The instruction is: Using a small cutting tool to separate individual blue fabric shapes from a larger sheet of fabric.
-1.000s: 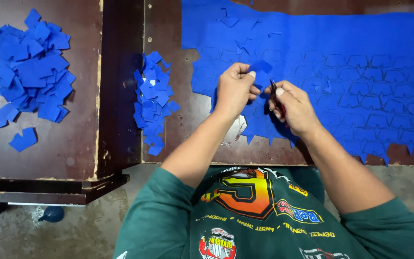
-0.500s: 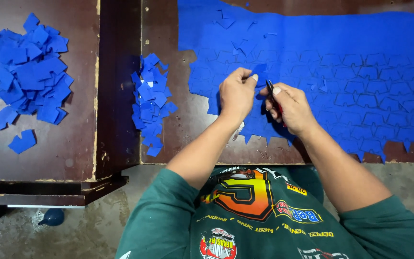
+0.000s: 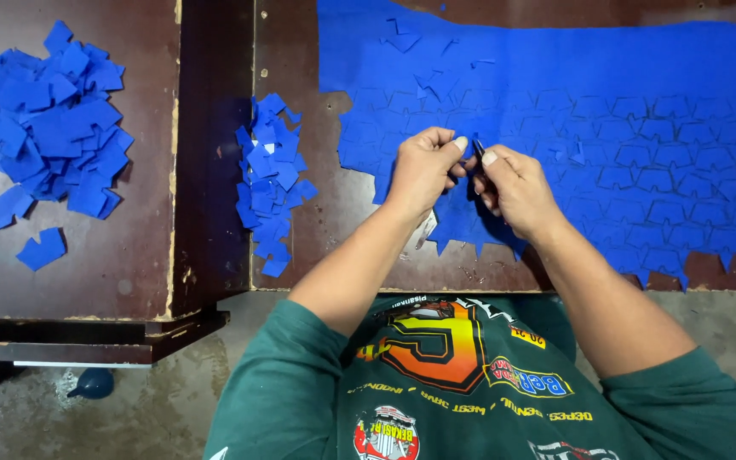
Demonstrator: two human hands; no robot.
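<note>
Both hands meet over the near edge of a large blue sheet (image 3: 606, 128) scored with rows of cut shapes. My left hand (image 3: 422, 169) is closed, its thumb and fingers pinching a small blue piece that is mostly hidden. My right hand (image 3: 517, 186) is closed on a thin dark tool (image 3: 477, 148) whose tip stands up between the two thumbs. The sheet's near edge below the hands is jagged. A pale metallic object (image 3: 426, 231) lies on the table under my left wrist.
A pile of cut blue pieces (image 3: 271, 181) lies left of the sheet on the brown table (image 3: 325, 247). A larger pile (image 3: 51, 128) sits on a second table (image 3: 129, 264) further left, across a dark gap. A blue object (image 3: 91, 383) lies on the concrete floor.
The two hands have drawn closer together. The blue piece seen in my left fingers earlier is now mostly covered. The piles and the sheet have not moved.
</note>
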